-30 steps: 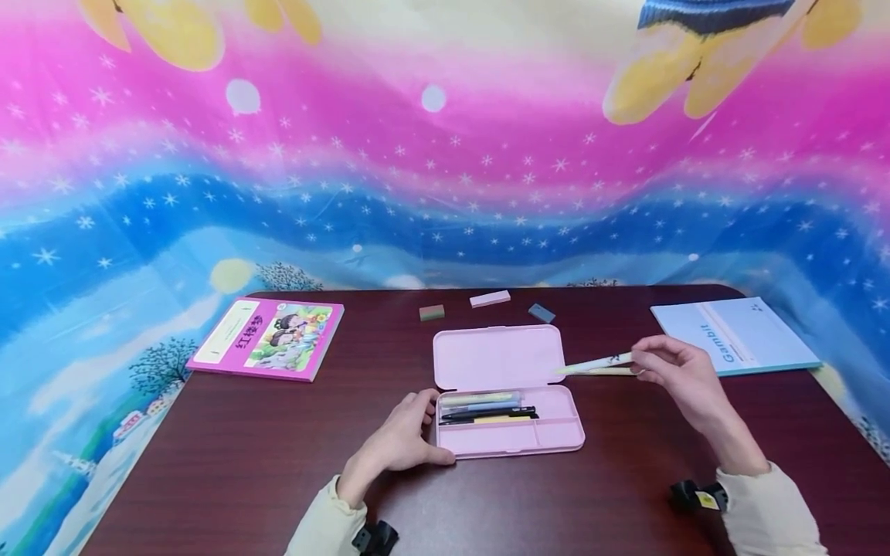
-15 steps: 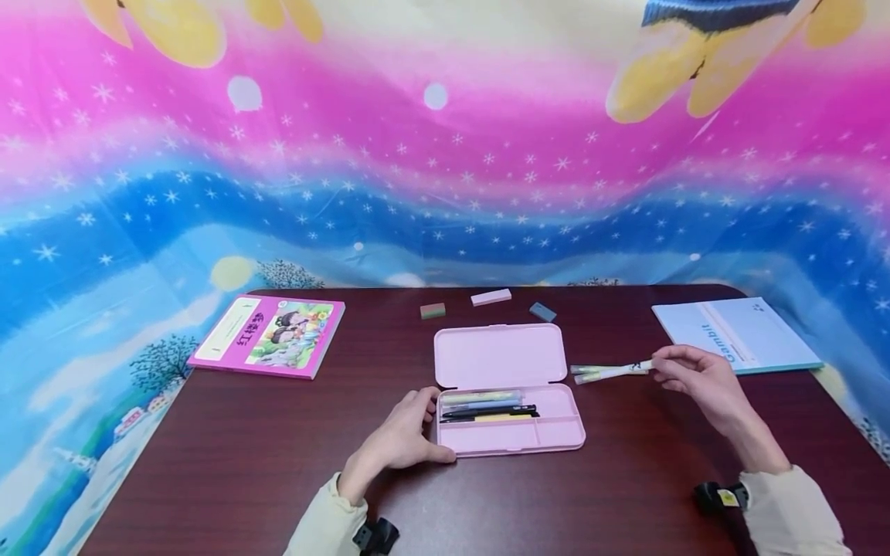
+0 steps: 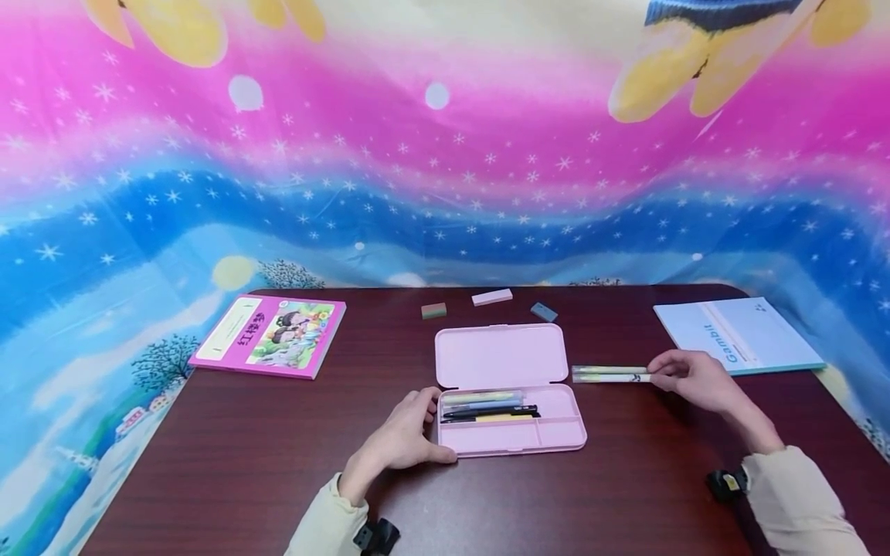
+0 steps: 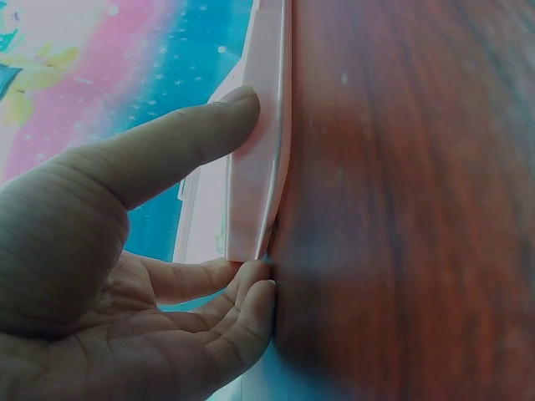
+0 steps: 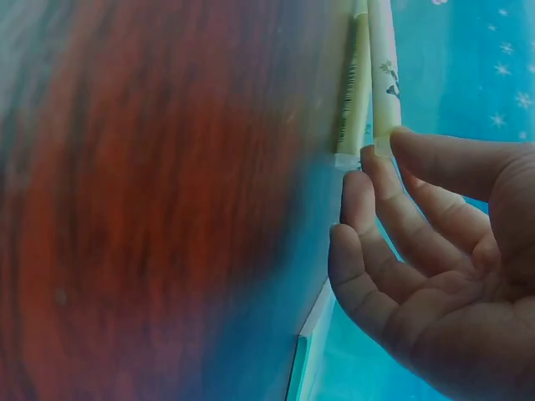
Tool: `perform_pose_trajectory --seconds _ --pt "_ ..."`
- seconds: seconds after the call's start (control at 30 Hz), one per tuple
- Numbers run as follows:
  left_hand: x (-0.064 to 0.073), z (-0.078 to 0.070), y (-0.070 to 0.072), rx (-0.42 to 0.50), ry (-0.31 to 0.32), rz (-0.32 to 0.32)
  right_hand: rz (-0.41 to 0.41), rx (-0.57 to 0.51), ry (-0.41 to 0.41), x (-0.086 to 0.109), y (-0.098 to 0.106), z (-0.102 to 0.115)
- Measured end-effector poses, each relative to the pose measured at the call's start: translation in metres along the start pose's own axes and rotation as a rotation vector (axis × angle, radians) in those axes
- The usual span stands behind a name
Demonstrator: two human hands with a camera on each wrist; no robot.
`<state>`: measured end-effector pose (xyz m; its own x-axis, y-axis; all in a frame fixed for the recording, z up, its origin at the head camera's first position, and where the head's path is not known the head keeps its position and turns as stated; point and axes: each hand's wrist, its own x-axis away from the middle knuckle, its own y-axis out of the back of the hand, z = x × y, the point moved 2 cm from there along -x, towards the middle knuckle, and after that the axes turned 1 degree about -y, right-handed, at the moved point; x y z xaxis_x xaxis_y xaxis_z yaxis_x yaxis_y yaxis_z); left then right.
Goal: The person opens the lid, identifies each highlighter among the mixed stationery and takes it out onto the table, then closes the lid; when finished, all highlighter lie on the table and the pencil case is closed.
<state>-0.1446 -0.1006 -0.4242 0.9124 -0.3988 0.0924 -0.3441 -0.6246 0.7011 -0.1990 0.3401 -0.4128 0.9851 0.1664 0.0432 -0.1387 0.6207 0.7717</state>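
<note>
A pink pencil case (image 3: 490, 440) lies unfolded on the table, its lid (image 3: 501, 355) laid back. My left hand (image 3: 403, 436) grips the case's near left corner, thumb along the front side and fingers at the left end, as the left wrist view also shows. Inside the back compartment lie several pens (image 3: 487, 409), one of them black. To the right of the lid, my right hand (image 3: 698, 382) pinches the end of a pale pen (image 5: 384, 75) with a small dark print between thumb and fingertips. A second pale pen (image 5: 354, 92) lies alongside it, just beyond the fingers.
Three erasers sit behind the case: a two-tone one (image 3: 433, 310), a pink one (image 3: 491, 297) and a blue-grey one (image 3: 543, 312). A pink book (image 3: 267, 337) lies at the far left, a light blue notebook (image 3: 758, 340) at the far right. A patterned cloth (image 3: 417, 193) hangs behind the table.
My right hand has moved right and down with the pen, which now lies level next to the second pale pen at the table. My left hand stays on the pencil case.
</note>
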Motion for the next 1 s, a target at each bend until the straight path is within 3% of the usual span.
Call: perform_pose_trajectory --seconds 0.4,1.0 --pt "0.0 0.0 0.0 0.003 0.001 -0.006 0.033 0.141 0.073 -0.009 -0.005 -0.001" --pt "-0.001 0.0 0.0 0.003 -0.001 -0.002 -0.001 0.188 0.103 -0.017 -0.004 -0.002"
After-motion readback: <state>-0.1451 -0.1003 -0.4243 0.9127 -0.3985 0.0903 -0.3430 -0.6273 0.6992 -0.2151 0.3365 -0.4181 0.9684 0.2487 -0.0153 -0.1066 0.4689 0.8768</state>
